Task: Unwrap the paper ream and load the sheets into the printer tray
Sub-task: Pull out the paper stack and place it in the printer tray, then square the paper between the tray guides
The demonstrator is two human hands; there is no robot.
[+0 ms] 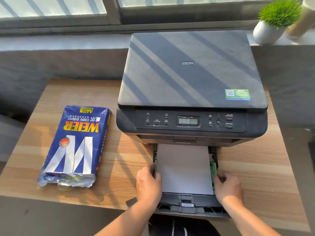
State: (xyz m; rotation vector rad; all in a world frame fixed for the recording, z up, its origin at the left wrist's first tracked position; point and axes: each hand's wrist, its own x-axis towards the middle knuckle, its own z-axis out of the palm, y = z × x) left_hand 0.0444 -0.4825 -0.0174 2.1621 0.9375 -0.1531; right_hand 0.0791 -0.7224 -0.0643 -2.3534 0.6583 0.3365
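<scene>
A dark printer (190,79) stands on a wooden table (119,159). Its paper tray (187,204) is pulled out toward me, and white sheets (185,169) lie flat in it. My left hand (148,183) rests on the tray's left side, fingers touching the left guide and the paper's edge. My right hand (227,184) is at the right side, fingertips on the green side guide (213,168). The blue paper ream wrapper (75,147) lies to the left of the printer, its near end torn open and crumpled.
A potted green plant (274,19) in a white pot stands on the window ledge at the back right. The table's front edge runs just under the tray. A grey sofa-like surface surrounds the table on the left and behind.
</scene>
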